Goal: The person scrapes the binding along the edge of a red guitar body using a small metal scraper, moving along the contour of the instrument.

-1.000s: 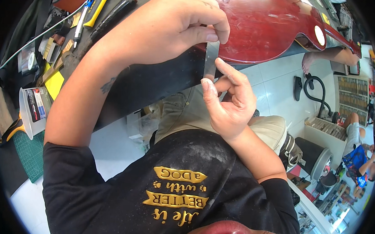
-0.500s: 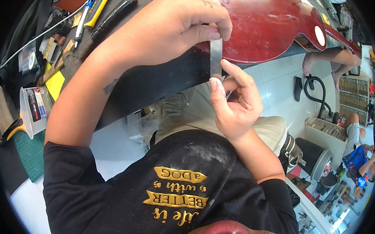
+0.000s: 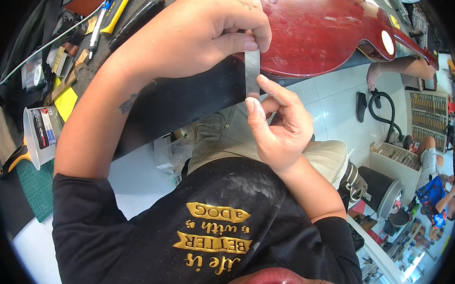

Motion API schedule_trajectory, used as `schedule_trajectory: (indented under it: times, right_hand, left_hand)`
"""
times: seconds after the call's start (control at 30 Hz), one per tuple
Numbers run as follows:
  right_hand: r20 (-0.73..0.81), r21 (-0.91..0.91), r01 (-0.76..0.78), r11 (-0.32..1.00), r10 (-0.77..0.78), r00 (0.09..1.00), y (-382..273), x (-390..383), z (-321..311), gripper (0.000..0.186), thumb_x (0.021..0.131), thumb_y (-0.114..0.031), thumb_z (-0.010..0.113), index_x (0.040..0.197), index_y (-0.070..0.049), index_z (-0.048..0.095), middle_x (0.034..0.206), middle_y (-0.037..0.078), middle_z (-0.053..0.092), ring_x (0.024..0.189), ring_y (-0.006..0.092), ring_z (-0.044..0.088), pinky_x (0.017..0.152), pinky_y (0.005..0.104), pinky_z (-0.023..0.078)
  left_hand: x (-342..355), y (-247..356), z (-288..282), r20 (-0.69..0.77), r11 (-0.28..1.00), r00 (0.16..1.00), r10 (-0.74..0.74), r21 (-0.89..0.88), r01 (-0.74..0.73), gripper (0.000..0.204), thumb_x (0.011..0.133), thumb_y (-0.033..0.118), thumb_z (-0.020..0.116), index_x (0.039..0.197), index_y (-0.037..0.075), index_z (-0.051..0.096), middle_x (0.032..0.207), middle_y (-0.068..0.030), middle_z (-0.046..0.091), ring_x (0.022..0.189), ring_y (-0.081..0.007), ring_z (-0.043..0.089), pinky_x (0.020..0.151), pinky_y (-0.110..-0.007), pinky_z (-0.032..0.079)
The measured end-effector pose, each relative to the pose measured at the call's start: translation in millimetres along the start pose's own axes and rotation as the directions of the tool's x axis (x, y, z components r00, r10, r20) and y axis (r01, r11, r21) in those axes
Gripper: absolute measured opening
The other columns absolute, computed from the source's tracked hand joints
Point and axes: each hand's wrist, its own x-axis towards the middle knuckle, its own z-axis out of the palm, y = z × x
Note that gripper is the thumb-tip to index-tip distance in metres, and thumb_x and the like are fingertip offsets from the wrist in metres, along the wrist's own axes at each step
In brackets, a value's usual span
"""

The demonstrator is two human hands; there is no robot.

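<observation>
A narrow flat metal strip (image 3: 252, 72) spans the gap between my hands over the table's front edge. My left hand (image 3: 224, 33) pinches its far end between thumb and curled fingers. At the near end, my right hand (image 3: 284, 121) has its thumb and index finger closed at the strip, the other fingers loosely bent. White dust marks my right thumb. Just beyond the strip lies a glossy dark red guitar (image 3: 313, 36), its neck running off to the right.
Left on the dark table (image 3: 189, 94) are a yellow utility knife (image 3: 119, 8), a black-handled hammer (image 3: 136, 26), a blue-and-silver pen-like tool (image 3: 101, 25), a clear plastic cup (image 3: 40, 134) and a green cutting mat (image 3: 38, 184). A black hose (image 3: 388, 113) is on the tiled floor. Other people are at the right.
Both hands and the metal strip have shifted slightly left and a little nearer. The other person's legs at the right have moved. The guitar stays put.
</observation>
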Motion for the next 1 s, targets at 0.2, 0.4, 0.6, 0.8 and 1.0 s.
schedule_trajectory:
  times: [0.2,0.4,0.6,0.8,1.0]
  right_hand:
    - [-0.070,0.020,-0.008,1.000,0.009,0.998,-0.4,2.7,-3.4,0.039,0.092,0.006,0.075,0.129,0.007,0.064,0.083,-0.001,0.063,0.071,0.0027,0.052,0.068,0.0178,0.043]
    - [-0.139,0.047,-0.061,0.997,0.067,0.988,-3.7,3.8,-2.7,0.036,0.086,0.002,0.080,0.121,0.003,0.070,0.075,0.002,0.067,0.063,0.0068,0.054,0.061,0.0228,0.046]
    - [-0.134,0.102,-0.078,0.992,0.092,0.987,-4.9,4.2,-2.8,0.035,0.088,0.002,0.079,0.121,0.003,0.070,0.072,0.000,0.066,0.063,0.0054,0.054,0.061,0.0217,0.045]
    - [-0.039,0.126,-0.092,0.988,0.097,0.995,-7.8,0.7,-5.1,0.036,0.093,0.006,0.074,0.128,0.007,0.064,0.084,0.000,0.064,0.077,0.0045,0.057,0.072,0.0191,0.046]
    - [-0.036,0.166,-0.104,0.981,0.112,0.993,-7.3,-0.6,-3.2,0.037,0.093,0.006,0.073,0.128,0.007,0.063,0.085,0.001,0.065,0.078,0.0046,0.058,0.073,0.0194,0.047]
  left_hand:
    - [-1.8,-1.5,7.3,-0.062,0.998,0.997,-0.045,-0.041,0.043,0.005,0.089,-0.001,0.069,0.093,0.002,0.067,0.085,-0.0129,0.067,0.082,-0.0321,0.067,0.073,-0.038,0.052]
    - [-1.5,-2.2,8.9,-0.088,0.999,0.995,-0.037,-0.016,0.036,0.007,0.089,0.000,0.070,0.095,0.003,0.068,0.085,-0.0132,0.068,0.081,-0.0324,0.067,0.072,-0.038,0.052]
    - [-1.4,-1.6,8.9,-0.103,1.000,0.994,-0.024,-0.001,0.024,0.007,0.088,0.000,0.071,0.095,0.003,0.069,0.085,-0.0126,0.068,0.081,-0.0320,0.067,0.072,-0.038,0.052]
    - [-3.0,-4.2,9.5,-0.123,1.000,0.992,0.004,-0.029,-0.008,0.008,0.087,-0.001,0.073,0.093,0.002,0.071,0.086,-0.0107,0.068,0.080,-0.0293,0.067,0.073,-0.036,0.053]
    - [-1.2,-1.9,7.2,-0.104,0.999,0.994,-0.031,-0.034,0.027,0.008,0.085,-0.003,0.075,0.092,0.001,0.073,0.085,-0.0090,0.068,0.080,-0.0258,0.068,0.073,-0.034,0.053]
